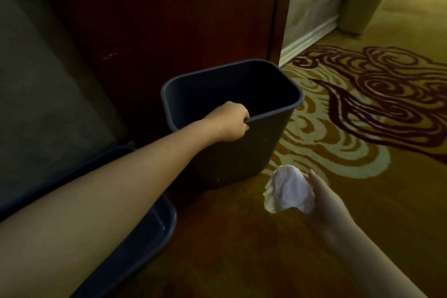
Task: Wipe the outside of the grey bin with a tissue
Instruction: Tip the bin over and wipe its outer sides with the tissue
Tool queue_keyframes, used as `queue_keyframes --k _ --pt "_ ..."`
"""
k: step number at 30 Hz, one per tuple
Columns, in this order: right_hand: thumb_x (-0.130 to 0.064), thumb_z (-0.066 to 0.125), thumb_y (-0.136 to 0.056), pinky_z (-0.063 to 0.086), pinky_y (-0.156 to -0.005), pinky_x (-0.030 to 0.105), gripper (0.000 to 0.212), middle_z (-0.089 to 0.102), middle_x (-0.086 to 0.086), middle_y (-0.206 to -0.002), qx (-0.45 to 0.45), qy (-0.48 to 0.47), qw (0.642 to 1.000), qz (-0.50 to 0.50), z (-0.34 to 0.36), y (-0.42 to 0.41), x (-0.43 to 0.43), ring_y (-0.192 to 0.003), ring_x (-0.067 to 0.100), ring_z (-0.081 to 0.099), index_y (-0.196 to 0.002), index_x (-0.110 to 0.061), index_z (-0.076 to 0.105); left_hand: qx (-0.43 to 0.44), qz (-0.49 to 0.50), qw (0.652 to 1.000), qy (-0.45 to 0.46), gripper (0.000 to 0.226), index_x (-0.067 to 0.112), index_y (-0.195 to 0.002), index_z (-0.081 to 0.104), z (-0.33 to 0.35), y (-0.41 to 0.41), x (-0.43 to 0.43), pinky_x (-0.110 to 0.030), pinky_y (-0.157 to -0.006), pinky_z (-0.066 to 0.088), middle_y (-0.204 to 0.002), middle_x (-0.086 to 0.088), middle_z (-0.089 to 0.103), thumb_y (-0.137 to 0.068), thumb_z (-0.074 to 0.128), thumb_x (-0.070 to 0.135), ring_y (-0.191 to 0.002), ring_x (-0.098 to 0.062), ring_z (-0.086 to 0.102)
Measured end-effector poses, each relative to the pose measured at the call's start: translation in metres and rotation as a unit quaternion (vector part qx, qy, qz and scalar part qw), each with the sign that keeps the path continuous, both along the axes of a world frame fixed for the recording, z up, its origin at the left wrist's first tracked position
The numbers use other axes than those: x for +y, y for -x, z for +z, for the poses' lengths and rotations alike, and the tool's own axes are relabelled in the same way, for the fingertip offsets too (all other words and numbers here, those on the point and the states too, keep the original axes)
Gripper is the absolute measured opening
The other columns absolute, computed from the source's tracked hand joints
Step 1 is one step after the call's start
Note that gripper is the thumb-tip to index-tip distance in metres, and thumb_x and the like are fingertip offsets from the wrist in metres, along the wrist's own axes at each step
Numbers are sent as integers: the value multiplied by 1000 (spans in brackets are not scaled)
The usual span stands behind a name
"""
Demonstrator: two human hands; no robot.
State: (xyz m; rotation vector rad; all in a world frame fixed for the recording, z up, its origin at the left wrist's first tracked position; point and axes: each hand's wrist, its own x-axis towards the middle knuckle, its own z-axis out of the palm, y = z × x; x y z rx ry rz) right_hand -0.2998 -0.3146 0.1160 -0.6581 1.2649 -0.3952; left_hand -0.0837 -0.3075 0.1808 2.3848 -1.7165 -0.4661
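Head view, left hand (231, 124) gripping grey bin (261, 150) rim, right hand (324, 198) clutching crumpled tissue (289, 190) beside it

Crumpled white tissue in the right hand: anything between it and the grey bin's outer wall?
Nothing. In the head view only bare patterned carpet separates the crumpled white tissue from the grey plastic bin.

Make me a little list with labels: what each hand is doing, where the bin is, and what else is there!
left hand: gripping the near rim of the grey bin
right hand: holding a crumpled white tissue, apart from the bin
bin: upright on patterned carpet, looks empty
second bin: lower left, partly hidden by the left arm
behind: dark wooden panel
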Motion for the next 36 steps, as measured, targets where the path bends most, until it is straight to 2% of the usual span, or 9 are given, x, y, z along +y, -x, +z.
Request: queue_keyframes --k 2,5,9,14,18,22,26,31,36 --pt "-35 46 -94 44 -55 30 20 63 3 -84 -37 -8 999 -25 0 2 2 -73 18 61 -87 -21 59 -9 15 1000 9 25 11 -113 62 1 -2 -3 -34 -74 54 -98 -6 65 -94 50 22 -83 -18 63" --pt "-23 48 -95 48 -52 23 15 65 0 -82 -107 16 993 -53 -8 2 -1 -68 9 66 -102 -19 61 -23 49 997 46 22 15 -111 62 9 -10 -9 -29 -69 48 -96 -2 63 -95 49 23 -83 -15 60" --pt "-29 45 -94 50 -68 28 35 67 3 -105 -212 32 974 -79 -6 -2 -5 -90 13 66 -124 -15 55 -16 81 992 96 25 14 -111 65 33 -18 -16 -30 -72 45 -99 -4 66 -95 49 25 -87 -15 59" --pt "-23 49 -93 50 -91 36 37 60 -7 -127 -109 260 957 -74 23 -8 -18 -113 11 58 -128 -33 52 80 113 980 142 29 8 -117 65 48 -15 -16 -20 -68 42 -108 -5 68 -94 53 22 -82 -9 59" --pt "-15 42 -96 41 -88 6 39 59 -4 -123 11 588 809 8 51 -33 -31 -111 -10 51 -133 -29 45 224 149 954 132 29 5 -118 63 41 4 -18 -20 -67 48 -104 -6 68 -93 54 17 -80 -10 62" --pt "-13 52 -89 28 -111 39 54 30 6 -153 246 717 636 144 52 -68 -52 -138 25 24 -141 -17 36 333 181 917 126 29 4 -116 64 31 20 -19 -31 -73 55 -98 -12 71 -93 54 17 -87 -23 68" --pt "-15 46 -93 14 -119 38 51 17 8 -158 227 722 627 182 41 -90 -63 -146 23 10 -142 -13 32 372 222 887 161 20 11 -107 67 16 19 -12 -33 -71 55 -95 -9 72 -93 54 19 -87 -22 69" --pt "-23 31 -99 1 -119 34 59 0 6 -160 239 728 601 228 17 -109 -65 -146 18 -5 -149 -12 4 405 259 851 211 25 19 -77 69 -12 12 0 -34 -71 53 -83 -10 71 -94 51 17 -78 -23 68" --pt "-29 20 -100 -8 -114 31 55 -4 5 -159 302 718 570 262 -15 -108 -69 -144 17 -11 -149 -16 -1 463 296 805 223 25 17 -76 70 -45 11 12 -36 -74 52 -80 -9 71 -94 52 16 -77 -24 67"
